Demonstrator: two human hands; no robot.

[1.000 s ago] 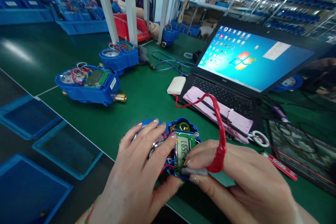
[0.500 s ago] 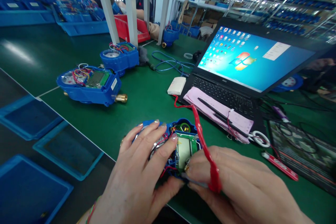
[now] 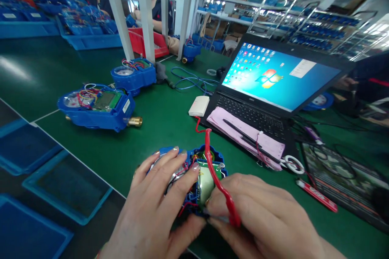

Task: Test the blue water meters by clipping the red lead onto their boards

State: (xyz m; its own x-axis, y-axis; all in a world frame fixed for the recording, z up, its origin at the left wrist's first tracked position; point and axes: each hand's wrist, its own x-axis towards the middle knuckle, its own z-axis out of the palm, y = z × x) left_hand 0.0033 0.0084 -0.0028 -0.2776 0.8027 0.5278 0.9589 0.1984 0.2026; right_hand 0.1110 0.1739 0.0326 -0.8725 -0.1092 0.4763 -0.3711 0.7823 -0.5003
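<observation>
An open blue water meter [image 3: 219, 156] with a small display [image 3: 205, 180] and coloured wires lies at the table's near edge. My left hand [image 3: 164, 194] grips it, fingers laid over its round dial side and thumb at the near rim. In a pinch, my right hand [image 3: 258, 210] holds a thin probe-like piece at the end of a thick red cable [image 3: 216, 176]. Its tip meets the meter's near edge beside the display; the exact contact is hidden by my fingers. The red cable runs up to a small white box [image 3: 199, 106].
A laptop [image 3: 252, 103] stands at the right with pink papers [image 3: 243, 135] and a pen on it. Two open blue meters [image 3: 95, 109] sit at the left. A red marker [image 3: 317, 195] and keyboard [image 3: 343, 178] lie right. Co-workers [image 3: 158, 8] are behind white posts [image 3: 146, 20].
The view has shifted a little, so the scene sits lower and further left. Both hands stay on the meter, and the right hand still holds the red-cabled probe at its near edge.
</observation>
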